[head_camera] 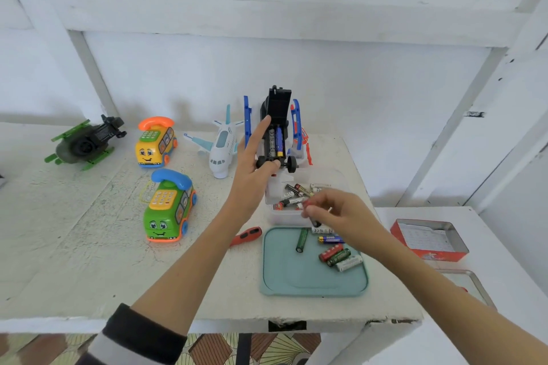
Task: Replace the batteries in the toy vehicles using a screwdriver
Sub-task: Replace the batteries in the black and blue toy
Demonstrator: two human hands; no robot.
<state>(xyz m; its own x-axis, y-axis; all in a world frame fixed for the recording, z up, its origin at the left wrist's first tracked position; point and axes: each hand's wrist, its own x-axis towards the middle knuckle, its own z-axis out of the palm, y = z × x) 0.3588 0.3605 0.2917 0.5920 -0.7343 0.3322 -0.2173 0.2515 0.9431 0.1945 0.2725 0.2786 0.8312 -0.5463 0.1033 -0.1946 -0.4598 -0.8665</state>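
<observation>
A chalky, scuffed white table stands against white-painted wall boards. On it, from the left: a green helicopter, glossy plastic telephone buses, a white airplane. The left hand grips an upturned toy vehicle, hatch open, two batteries seated inside. A red-handled screwdriver lies beside a teal tray. The right hand pinches one battery over a clear tub.
</observation>
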